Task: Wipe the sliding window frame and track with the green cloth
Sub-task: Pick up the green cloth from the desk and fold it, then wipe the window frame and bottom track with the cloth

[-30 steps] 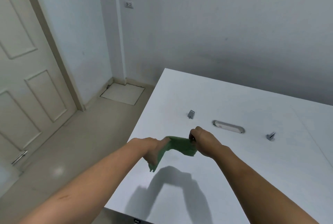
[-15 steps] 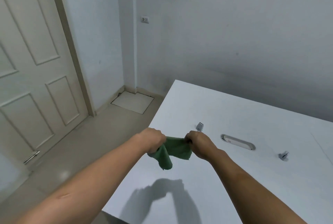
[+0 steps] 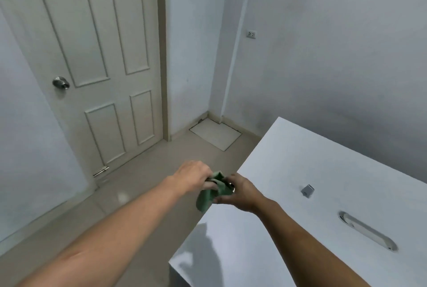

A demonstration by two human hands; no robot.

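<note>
Both hands meet in the air above the left edge of the white table (image 3: 300, 159), and the green cloth (image 3: 209, 194) is bunched between them. The left hand (image 3: 193, 175) is closed around the upper part of the cloth, with its fingers curled over it. The right hand (image 3: 240, 192) pinches the cloth from the other side, and its thumb lies under the fold. A loose end of the cloth hangs down below both hands, just past the table edge and above the floor (image 3: 92, 217). On the table, well apart from the hands, are a small grey clip (image 3: 307, 191) and an oval metal slot (image 3: 367, 231). A white panel door (image 3: 99, 55) with a round knob (image 3: 60, 82) stands closed at the left.
</note>
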